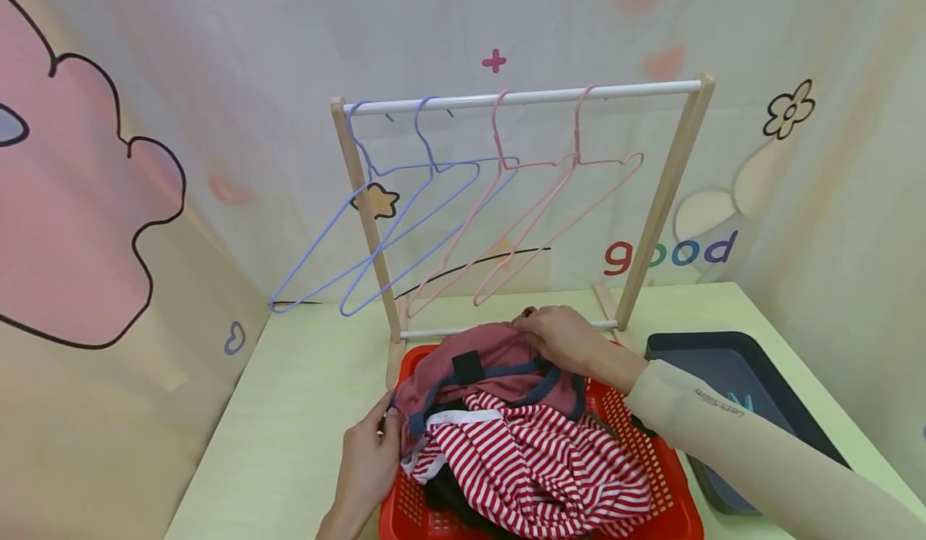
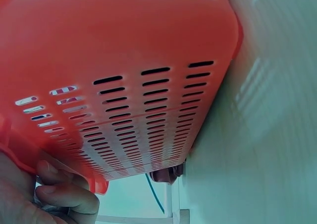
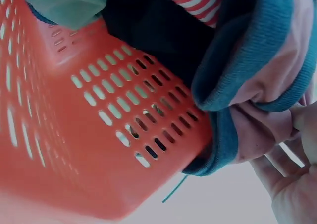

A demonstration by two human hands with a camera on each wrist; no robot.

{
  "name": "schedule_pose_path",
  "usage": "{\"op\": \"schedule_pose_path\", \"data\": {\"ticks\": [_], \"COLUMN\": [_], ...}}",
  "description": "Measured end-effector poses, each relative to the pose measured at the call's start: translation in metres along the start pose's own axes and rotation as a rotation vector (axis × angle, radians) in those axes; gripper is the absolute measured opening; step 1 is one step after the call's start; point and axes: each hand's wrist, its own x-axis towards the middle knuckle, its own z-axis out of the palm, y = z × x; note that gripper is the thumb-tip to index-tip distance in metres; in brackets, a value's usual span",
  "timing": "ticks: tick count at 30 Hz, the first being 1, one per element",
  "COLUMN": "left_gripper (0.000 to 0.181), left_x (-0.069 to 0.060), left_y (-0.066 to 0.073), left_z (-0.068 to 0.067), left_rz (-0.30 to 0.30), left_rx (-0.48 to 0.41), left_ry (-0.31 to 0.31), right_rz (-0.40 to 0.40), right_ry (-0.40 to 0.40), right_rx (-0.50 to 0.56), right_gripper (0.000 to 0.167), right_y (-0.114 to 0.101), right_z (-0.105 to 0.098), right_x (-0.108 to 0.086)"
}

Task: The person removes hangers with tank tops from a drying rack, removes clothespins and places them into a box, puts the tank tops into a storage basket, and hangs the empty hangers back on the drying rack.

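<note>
A dusty-pink garment with navy trim (image 1: 499, 343) and a dark square patch lies bunched over the far part of a red basket (image 1: 676, 488). At its top edge my right hand (image 1: 567, 337) pinches the cloth. My left hand (image 1: 369, 460) holds the garment's left edge by the basket rim, fingers curled. In the left wrist view the curled fingers (image 2: 69, 194) show beside the rim, the cloth in them mostly hidden. Closer to me in the basket is a red-and-white striped garment (image 1: 535, 468), with black cloth (image 1: 452, 496) partly under it.
Behind the basket stands a rack with a white rail (image 1: 535, 100) and wooden posts, bearing two blue hangers (image 1: 430, 170) and two pink hangers (image 1: 575, 158). A dark grey tray (image 1: 723, 347) lies at the right, partly behind my sleeve, with small light-blue items inside.
</note>
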Motion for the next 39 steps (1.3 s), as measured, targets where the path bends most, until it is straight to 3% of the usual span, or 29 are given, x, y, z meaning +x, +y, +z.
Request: {"op": "schedule_pose_path", "data": {"ticks": [7, 15, 19, 23, 26, 28, 31, 35, 39], "left_gripper": [0.04, 0.034, 0.035, 0.035, 0.035, 0.035, 0.035, 0.037, 0.042], "left_x": [-0.001, -0.006, -0.007, -0.008, -0.008, -0.008, -0.007, -0.007, -0.006], "left_y": [0.002, 0.002, 0.001, -0.001, -0.002, -0.002, -0.002, 0.0, 0.0], "left_z": [0.001, 0.001, 0.0, 0.0, 0.001, 0.002, 0.001, 0.001, 0.002], "left_rz": [-0.073, -0.085, -0.081, -0.092, -0.107, -0.113, -0.134, -0.153, -0.143], "left_rx": [-0.055, -0.107, -0.098, -0.102, -0.119, -0.125, -0.139, -0.142, -0.14], "left_ry": [0.033, 0.086, 0.084, 0.086, 0.085, 0.083, 0.068, 0.055, 0.05], "right_rz": [-0.031, -0.077, -0.153, -0.248, -0.298, -0.313, -0.337, -0.338, -0.261], "right_ry": [0.098, 0.172, 0.246, 0.309, 0.309, 0.275, 0.179, -0.001, -0.22], "right_rx": [-0.024, -0.016, -0.026, -0.016, 0.003, 0.012, 0.011, 0.031, 0.097], "right_gripper": [0.02, 0.021, 0.026, 0.015, 0.035, 0.034, 0.016, 0.025, 0.015], "right_y": [-0.014, -0.035, -0.043, -0.052, -0.06, -0.065, -0.074, -0.083, -0.087], "right_z": [-0.025, -0.056, -0.066, -0.073, -0.075, -0.076, -0.075, -0.065, -0.05], "right_x": [-0.009, -0.031, -0.042, -0.054, -0.065, -0.072, -0.081, -0.086, -0.086]}}
